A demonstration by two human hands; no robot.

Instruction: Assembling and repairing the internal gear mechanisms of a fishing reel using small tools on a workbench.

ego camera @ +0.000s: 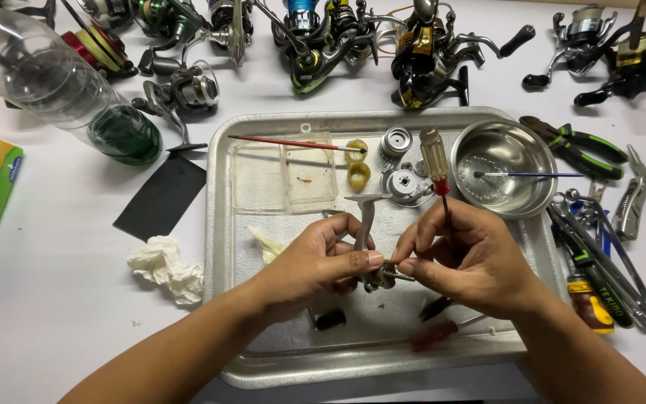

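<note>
Both hands over the near half of a metal tray (222,247). Left hand (315,258) closed around a small grey reel part (368,224), its T-shaped arm sticking up between the fingers. Right hand (472,258) pinches the same part at its metal end and also has a screwdriver (437,161) tucked in the grip, amber handle pointing up and away. Reel part sits between both hands, above the tray, not resting on it. Progress, judging by layout: the reel looks stripped down, with a metal spool (395,141), a round housing piece (404,183) and two yellowish rings (357,164) lying loose on the tray's far half; nothing looks reassembled yet. Also on the tray: a red-handled brush (293,142) across a clear plastic lid (285,176), a steel bowl (504,168) with a thin blue brush (525,175) in it, a second red-handled tool blurred near the front edge. Right of tray: pliers (577,146), wrenches and more screwdrivers in a heap. Left: crumpled tissue (166,265), black pad (162,196), clear bottle (61,82) on its side. White tabletop, row of spinning reels (428,52) along the far edge. Room beyond not visible.
</note>
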